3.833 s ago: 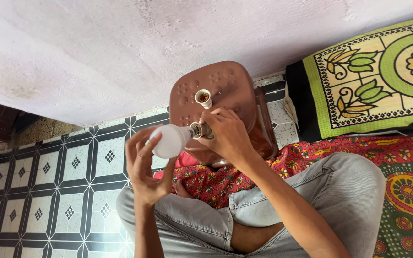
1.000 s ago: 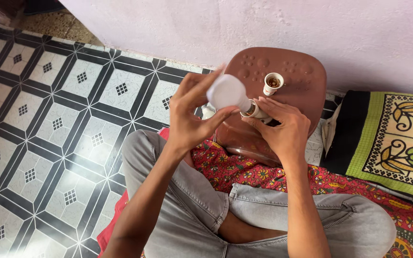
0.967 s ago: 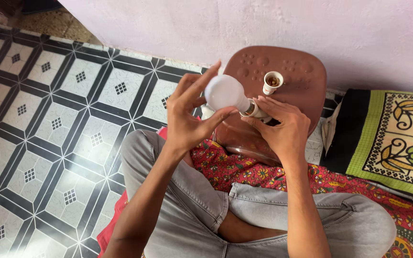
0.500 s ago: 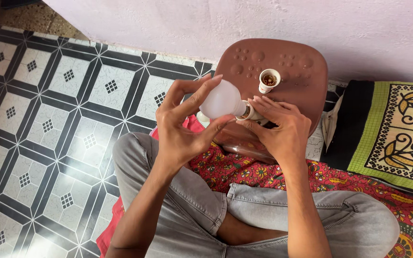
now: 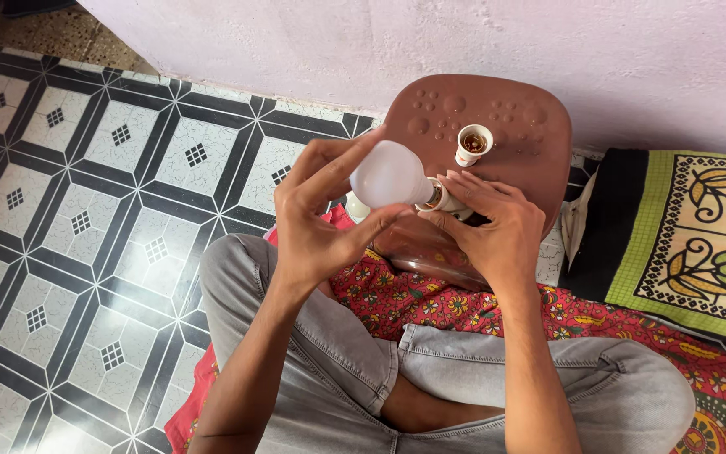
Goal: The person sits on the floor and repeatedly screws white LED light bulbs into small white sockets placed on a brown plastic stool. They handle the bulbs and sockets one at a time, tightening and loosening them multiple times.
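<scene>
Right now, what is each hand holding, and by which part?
Left hand holds the white bulb by its globe; right hand pinches the socket at the bulb's base.

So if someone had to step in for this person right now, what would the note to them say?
Left hand: fingers spread around the white bulb, gripping its globe.
Right hand: fingers pinched at the bulb's metal base, where a white holder meets it.
Both are held just above the brown plastic stool. A second, empty white holder stands upright on the stool top.
Done: bulb and holder are brought together at the base.
Left: whether the bulb is fully seated cannot be told; the fingers hide the joint. The second holder is untouched.
</scene>
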